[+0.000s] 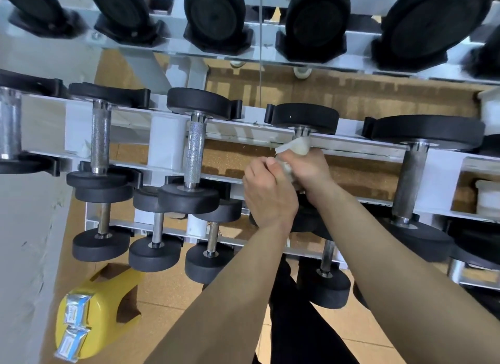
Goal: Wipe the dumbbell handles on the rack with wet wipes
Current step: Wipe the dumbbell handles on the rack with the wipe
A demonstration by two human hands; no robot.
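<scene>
Left hand (270, 198), right hand (311, 171) clasp wipe (295, 146) on white rack (351, 145) above cork floor (167, 290).

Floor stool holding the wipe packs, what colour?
Plain yellow. The stool shows best in the head view, lower left.

I stand in a gym: a white tiered rack (259, 132) holds rows of black dumbbells (193, 149), a mirror (351, 74) behind it, cork-patterned floor (167, 285) under me.
</scene>
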